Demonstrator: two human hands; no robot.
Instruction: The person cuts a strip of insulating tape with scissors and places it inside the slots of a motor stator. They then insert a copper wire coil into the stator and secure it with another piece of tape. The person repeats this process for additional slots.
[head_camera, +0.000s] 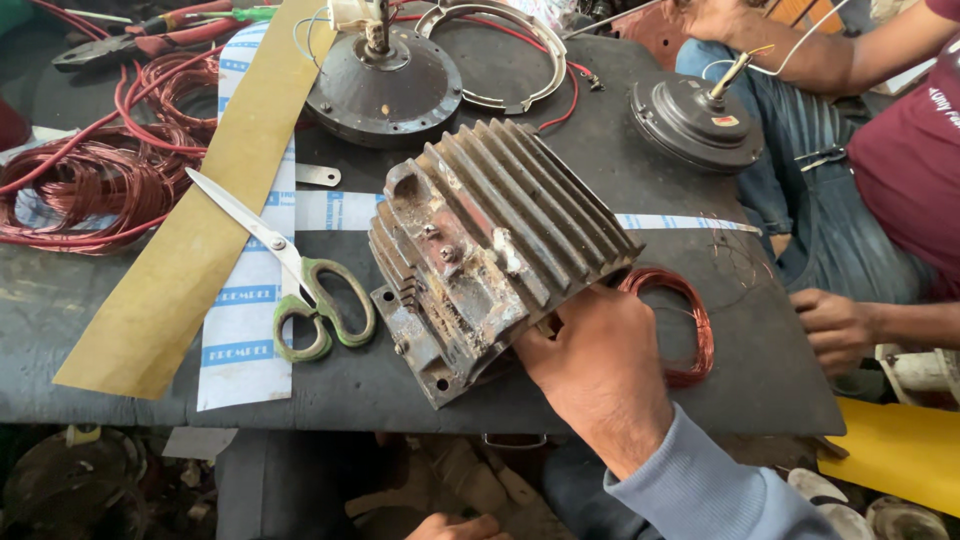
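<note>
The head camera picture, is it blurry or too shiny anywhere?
Head view: soft, even daylight, no harsh glare; the finned metal housing and scissors are sharp. Head view: the right hand gripping the housing is crisp too. Head view: under the table it is dark, and the left hand is cut off at the bottom edge.

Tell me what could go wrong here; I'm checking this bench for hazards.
The rusty finned metal motor housing, gripped by the right hand, sits near the table's front edge and might slip off. It could crush the copper wire coil beside it. The green-handled scissors lie open nearby.
</note>
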